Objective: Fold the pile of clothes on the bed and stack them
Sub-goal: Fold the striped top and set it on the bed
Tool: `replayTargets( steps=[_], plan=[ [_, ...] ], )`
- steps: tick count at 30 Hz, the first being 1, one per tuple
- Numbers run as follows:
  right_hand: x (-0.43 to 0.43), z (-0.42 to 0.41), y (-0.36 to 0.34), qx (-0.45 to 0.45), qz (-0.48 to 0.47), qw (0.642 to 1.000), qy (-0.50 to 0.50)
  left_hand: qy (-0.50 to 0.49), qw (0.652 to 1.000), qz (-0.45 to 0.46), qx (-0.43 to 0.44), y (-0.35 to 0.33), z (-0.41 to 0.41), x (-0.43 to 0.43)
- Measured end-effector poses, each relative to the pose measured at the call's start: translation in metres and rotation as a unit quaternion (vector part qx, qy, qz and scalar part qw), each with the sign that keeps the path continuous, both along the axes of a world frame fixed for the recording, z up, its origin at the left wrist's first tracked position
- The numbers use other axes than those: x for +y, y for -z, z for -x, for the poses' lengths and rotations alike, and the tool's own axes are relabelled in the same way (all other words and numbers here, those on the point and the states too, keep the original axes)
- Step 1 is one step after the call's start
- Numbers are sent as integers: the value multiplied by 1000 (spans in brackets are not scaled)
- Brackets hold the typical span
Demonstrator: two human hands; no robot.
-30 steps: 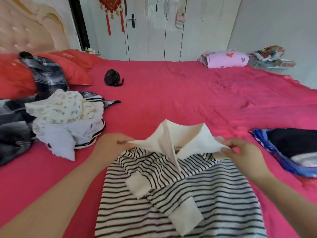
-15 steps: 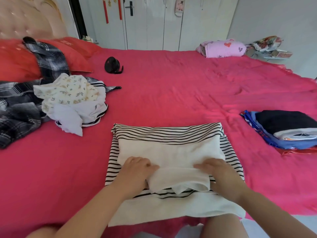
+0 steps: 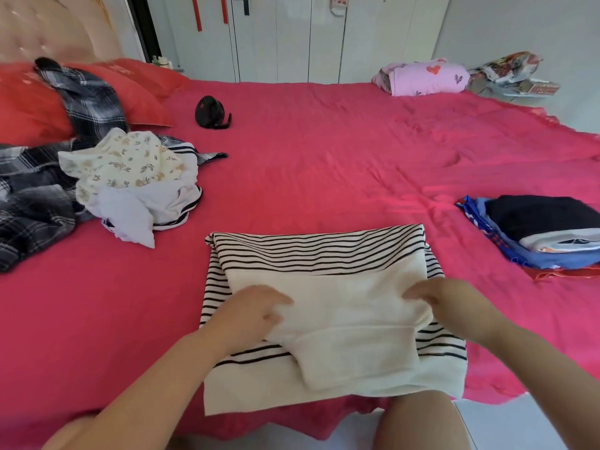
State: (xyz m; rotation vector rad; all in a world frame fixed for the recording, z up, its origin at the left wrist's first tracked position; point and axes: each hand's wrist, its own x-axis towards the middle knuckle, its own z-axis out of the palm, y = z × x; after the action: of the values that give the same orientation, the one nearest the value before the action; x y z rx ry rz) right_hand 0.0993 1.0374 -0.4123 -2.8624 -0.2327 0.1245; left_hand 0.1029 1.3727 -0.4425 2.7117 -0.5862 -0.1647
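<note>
A home bedroom — a wide bed (image 3: 324, 164) made up in pink-red, a tufted headboard (image 3: 48, 27), red pillows (image 3: 29, 102) and white wardrobe doors (image 3: 292, 37) along the far wall — with loose clothes (image 3: 123, 177) and a folded stack (image 3: 539, 228) lying on that bed.

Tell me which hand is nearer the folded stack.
Right. The right hand grips the right side of the striped top, closest to the folded stack; the left hand grips its left side, farther off.
</note>
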Motion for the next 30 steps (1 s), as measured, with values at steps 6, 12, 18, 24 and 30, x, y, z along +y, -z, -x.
replayTargets(
  steps=[6, 12, 18, 24, 30],
  plan=[
    [12, -32, 14, -43, -71, 988, 132, -286, 958, -5, -31, 7, -13, 5],
    [7, -40, 29, -44, -58, 986, 150, -287, 956, 62, -4, 21, -14, 0],
    [-9, -47, 26, 8, -8, 984, 180, -288, 955, 59, 44, 22, -5, 7],
    [1, -71, 8, -95, -21, 969, 228, -293, 954, -39, -48, -1, -32, 19],
    [18, -126, 5, -83, 127, 987, 55, -186, 973, -120, -65, -11, -101, 15]
  ],
)
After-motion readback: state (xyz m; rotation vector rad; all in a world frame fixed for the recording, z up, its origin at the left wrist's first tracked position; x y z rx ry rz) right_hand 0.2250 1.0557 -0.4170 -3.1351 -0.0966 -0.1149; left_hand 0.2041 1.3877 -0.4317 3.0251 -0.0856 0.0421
